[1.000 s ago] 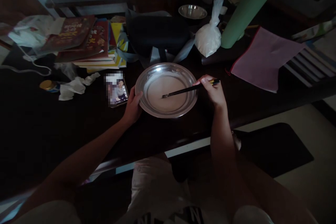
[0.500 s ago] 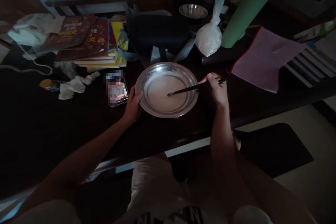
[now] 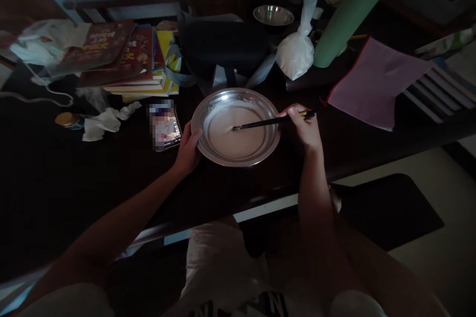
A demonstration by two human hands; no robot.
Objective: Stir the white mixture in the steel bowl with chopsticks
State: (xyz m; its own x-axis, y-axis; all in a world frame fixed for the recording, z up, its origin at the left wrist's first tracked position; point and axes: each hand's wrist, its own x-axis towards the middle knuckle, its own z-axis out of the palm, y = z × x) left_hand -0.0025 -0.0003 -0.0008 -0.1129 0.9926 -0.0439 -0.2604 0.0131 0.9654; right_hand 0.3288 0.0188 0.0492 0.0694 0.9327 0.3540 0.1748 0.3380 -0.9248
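- A round metal dish (image 3: 208,109) holding pale liquid sits near the front edge of a dark surface (image 3: 74,178).
- The left hand (image 3: 188,151) grips the dish's left rim, thumb over the edge.
- The right hand (image 3: 305,129) is closed around dark chopsticks (image 3: 267,122), whose tips rest in the liquid near the dish's middle.
- A phone (image 3: 165,126) lies just left of the dish.
- Behind it are stacked books (image 3: 122,59), a dark bag (image 3: 223,47) and a knotted plastic bag of white powder (image 3: 296,54).
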